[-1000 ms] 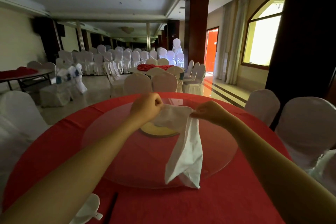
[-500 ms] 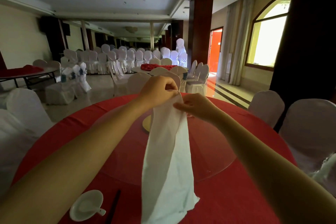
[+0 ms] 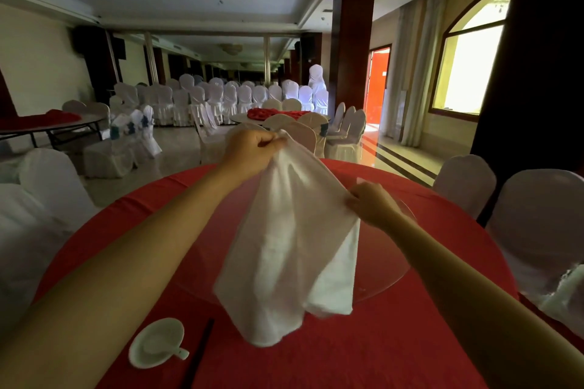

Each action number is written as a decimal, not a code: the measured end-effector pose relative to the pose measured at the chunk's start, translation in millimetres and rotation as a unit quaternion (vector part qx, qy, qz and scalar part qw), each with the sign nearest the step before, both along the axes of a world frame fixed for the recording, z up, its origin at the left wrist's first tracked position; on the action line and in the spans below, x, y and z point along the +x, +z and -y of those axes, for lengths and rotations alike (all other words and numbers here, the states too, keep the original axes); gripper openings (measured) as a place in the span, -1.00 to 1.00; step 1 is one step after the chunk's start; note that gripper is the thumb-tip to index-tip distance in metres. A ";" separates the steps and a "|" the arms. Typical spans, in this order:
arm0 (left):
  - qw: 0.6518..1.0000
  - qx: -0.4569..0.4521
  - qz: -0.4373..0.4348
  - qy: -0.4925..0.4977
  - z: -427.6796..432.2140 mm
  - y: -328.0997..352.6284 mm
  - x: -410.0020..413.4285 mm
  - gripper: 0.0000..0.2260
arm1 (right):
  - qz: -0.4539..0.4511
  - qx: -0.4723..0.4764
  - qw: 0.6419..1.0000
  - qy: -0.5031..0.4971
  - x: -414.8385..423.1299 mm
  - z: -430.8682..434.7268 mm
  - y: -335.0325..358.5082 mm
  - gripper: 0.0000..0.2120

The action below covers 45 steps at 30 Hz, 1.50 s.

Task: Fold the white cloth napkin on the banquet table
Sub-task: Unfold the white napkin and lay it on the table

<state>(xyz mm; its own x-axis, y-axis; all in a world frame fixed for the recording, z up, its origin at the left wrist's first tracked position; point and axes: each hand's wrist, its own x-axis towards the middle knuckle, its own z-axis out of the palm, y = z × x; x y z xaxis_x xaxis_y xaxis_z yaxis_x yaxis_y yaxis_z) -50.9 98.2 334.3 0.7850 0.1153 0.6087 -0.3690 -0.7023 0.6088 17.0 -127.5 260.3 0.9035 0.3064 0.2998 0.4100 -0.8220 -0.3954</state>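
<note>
Your left hand, just above the centre of the frame, is closed in a fist around the top corner of the white cloth napkin, holding it high over the far side of the surface. Your right hand, lower and to the right of centre, pinches the napkin's side edge between thumb and fingers, drawing that edge outward. Between the two grips the cloth runs as a slanted, fairly taut line; below it the rest hangs loose in the air in the middle of the frame, its lower corners blurred and dangling above the red cloth rather than lying on it. A second layer shows behind the front one at the lower right, so the napkin looks doubled or draped over itself, though no crisp crease is visible. Judged from this, the folding has barely begun: you are at the stage of shaking out and finding edges, and the laying flat, aligning corners and pressing folds are all left to do. Under the cloth lies the glass turntable, and at the lower left of the frame a small white dish with a spoon sits beside dark chopsticks, near where the napkin could come down.
</note>
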 end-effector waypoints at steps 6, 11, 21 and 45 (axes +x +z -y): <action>0.987 -0.095 0.098 0.086 2.9 3.1 -2.4 -0.60 | 0.008 0.101 0.992 -0.078 -1.3 38.3 -51.0 -0.63; 0.969 -0.036 0.168 0.178 -0.7 6.0 -5.6 -0.66 | 0.154 0.222 0.959 -0.092 -0.6 33.4 -43.5 -0.71; 0.954 0.051 0.159 0.249 -24.0 -50.9 12.7 -0.81 | 0.261 0.165 0.941 -0.136 21.6 38.2 -27.7 -0.86; 0.918 -0.227 -0.281 0.163 -98.6 -281.1 193.4 -0.83 | 0.023 -0.196 0.969 -0.151 188.4 -49.7 -197.6 -0.72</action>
